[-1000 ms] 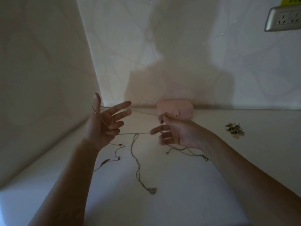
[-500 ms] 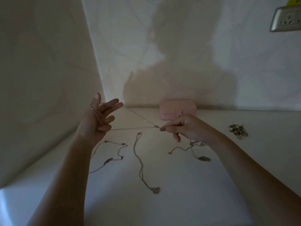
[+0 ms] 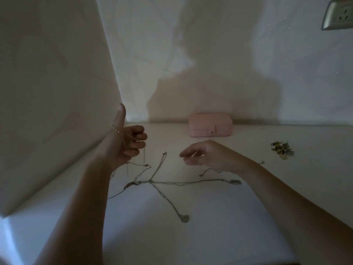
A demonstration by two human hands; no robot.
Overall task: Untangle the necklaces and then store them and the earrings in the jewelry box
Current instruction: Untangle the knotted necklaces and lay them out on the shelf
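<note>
Your left hand (image 3: 126, 144) is raised with the thumb up and the fingers curled around a fine chain (image 3: 119, 133). The chain passes over the base of the thumb and hangs down from the fingers; I think you hold it high so that its own weight draws it out of the others. Your right hand (image 3: 206, 155) hovers low over the counter (image 3: 229, 236) with relaxed, half-straight fingers pointing left. It seems to hold nothing and looks ready to pick a strand. Below and between the hands, the other necklaces (image 3: 191, 182) lie spread on the counter and cross at one knot (image 3: 150, 181), so the untangling is not finished. The pink jewelry box (image 3: 210, 128) stands closed against the wall, and the earrings (image 3: 282, 150) wait in a small heap at the right, well apart from the chains.
</note>
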